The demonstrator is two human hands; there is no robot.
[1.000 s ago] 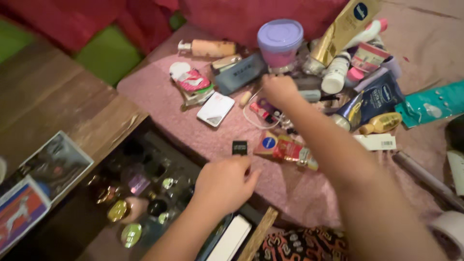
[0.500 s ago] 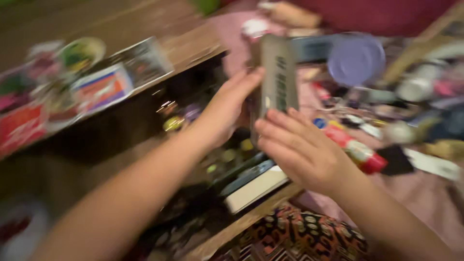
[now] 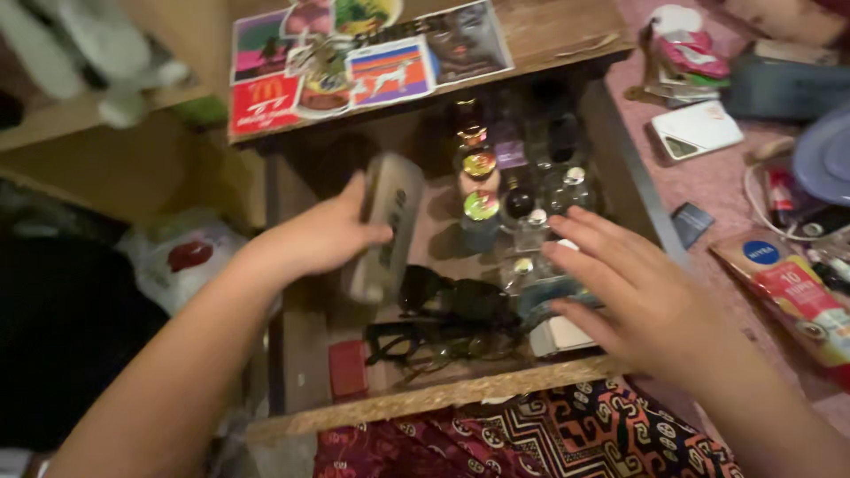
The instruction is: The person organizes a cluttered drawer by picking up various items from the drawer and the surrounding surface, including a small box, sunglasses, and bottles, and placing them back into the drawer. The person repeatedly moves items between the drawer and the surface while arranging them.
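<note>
Here the left hand [image 3: 314,235] grips a grey case [image 3: 386,226] upright; the right hand [image 3: 633,288] hovers, fingers spread.

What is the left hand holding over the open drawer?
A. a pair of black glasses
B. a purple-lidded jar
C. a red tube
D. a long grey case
D: the left hand grips a long grey case over the drawer; the right hand is open and empty.
</note>
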